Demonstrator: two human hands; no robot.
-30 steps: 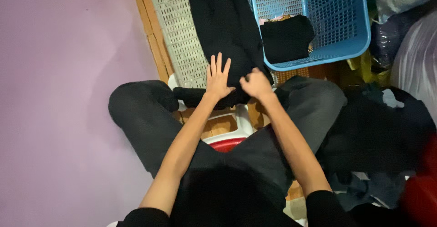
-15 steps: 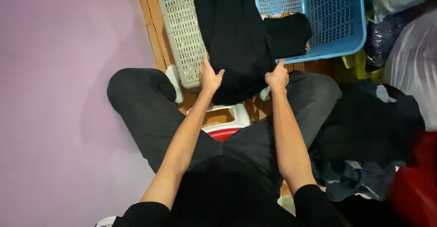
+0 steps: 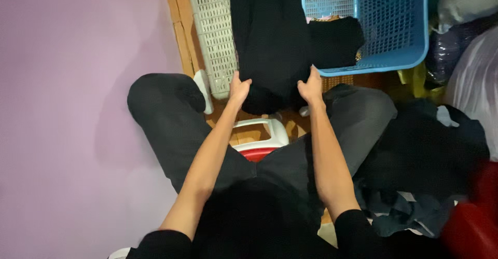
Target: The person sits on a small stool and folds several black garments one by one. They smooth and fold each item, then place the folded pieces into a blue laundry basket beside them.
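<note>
Gripping the near edge of a black garment (image 3: pixel 270 41) that lies over a white slatted panel (image 3: pixel 212 30), my left hand (image 3: pixel 238 89) and right hand (image 3: pixel 312 86) each have fingers closed on a corner. I judge an uneven pull could skew the cloth or catch the blue basket (image 3: pixel 394 25) just beside it.

A plain lilac wall or floor (image 3: pixel 62 108) fills the left side, dimly lit. A wooden strip (image 3: pixel 179 25) borders it. To the right stand a blue plastic basket (image 3: pixel 394 25), a heap of dark clothes (image 3: pixel 425 171) and pale bags (image 3: pixel 472 98).
</note>
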